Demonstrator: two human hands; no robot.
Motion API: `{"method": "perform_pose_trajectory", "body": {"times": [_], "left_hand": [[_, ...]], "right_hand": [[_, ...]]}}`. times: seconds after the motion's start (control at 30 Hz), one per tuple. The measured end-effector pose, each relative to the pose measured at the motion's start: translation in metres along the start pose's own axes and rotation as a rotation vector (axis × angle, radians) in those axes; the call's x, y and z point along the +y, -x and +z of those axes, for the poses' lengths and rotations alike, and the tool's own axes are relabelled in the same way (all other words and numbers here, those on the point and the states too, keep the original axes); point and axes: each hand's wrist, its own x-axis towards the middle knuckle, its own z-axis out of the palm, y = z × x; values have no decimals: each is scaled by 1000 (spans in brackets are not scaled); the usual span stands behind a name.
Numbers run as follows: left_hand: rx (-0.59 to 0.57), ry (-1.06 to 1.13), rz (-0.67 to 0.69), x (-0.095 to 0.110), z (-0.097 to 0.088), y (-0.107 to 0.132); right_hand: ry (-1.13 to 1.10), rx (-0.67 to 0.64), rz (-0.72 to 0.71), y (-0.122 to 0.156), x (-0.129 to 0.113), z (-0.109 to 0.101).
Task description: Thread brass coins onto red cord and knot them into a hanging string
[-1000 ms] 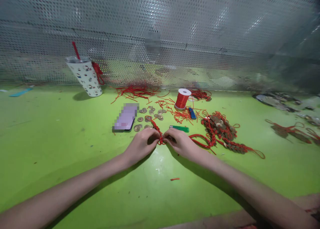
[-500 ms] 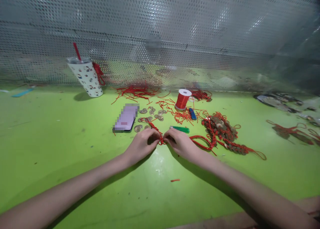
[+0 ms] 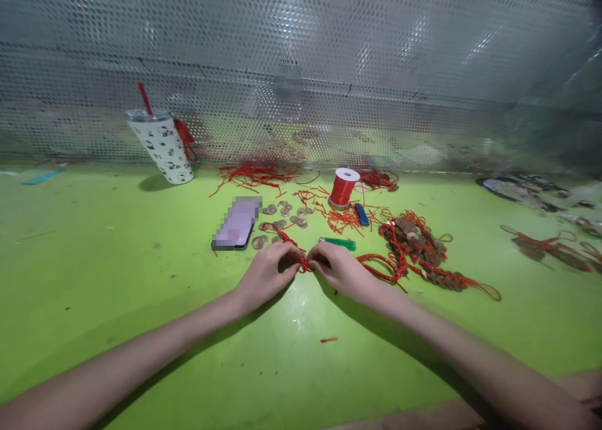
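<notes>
Between my two hands is a knotted red cord (image 3: pixel 304 264), its braided length running up and left to a loop near the coins. My left hand (image 3: pixel 275 266) pinches it from the left with thumb and forefinger. From the right, my right hand (image 3: pixel 332 264) pinches the same cord, its fingertips almost meeting the left ones. Several brass-coloured coins (image 3: pixel 283 223) lie just beyond my left hand. A green lighter (image 3: pixel 338 244) rests right behind my right hand, and a red cord ring (image 3: pixel 379 267) lies by that wrist.
A phone (image 3: pixel 237 223) lies left of the coins. Behind stand a spool of red cord (image 3: pixel 344 188) and a patterned tumbler (image 3: pixel 162 145). Near the spool are a blue lighter (image 3: pixel 362 214) and cord scraps (image 3: pixel 345 220). Coin-and-cord strings (image 3: pixel 416 239) are heaped at right. A perforated metal panel (image 3: pixel 235 73) closes the back.
Almost nothing differs. Both hands keep their pinch on the red cord in the same place, and the view has shifted very slightly.
</notes>
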Motion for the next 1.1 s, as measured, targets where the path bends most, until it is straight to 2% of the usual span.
{"method": "perform_pose_trajectory", "body": {"times": [0.3,0.5,0.8,1.0,1.1], "left_hand": [[-12,115,-62,-2,0,-1],[-10,107,-54,-4,1,0],[-24,125,-78,-3,1,0],[-27,109,-95,-3,2,0],[-34,118,-100,-2,1,0]], "right_hand": [[1,-20,-42,0,0,1],[12,19,15,0,-1,5],[-36,-21,-44,0,0,0],[-80,-8,7,1,-1,-2],[-44,0,-11,2,2,1]]}}
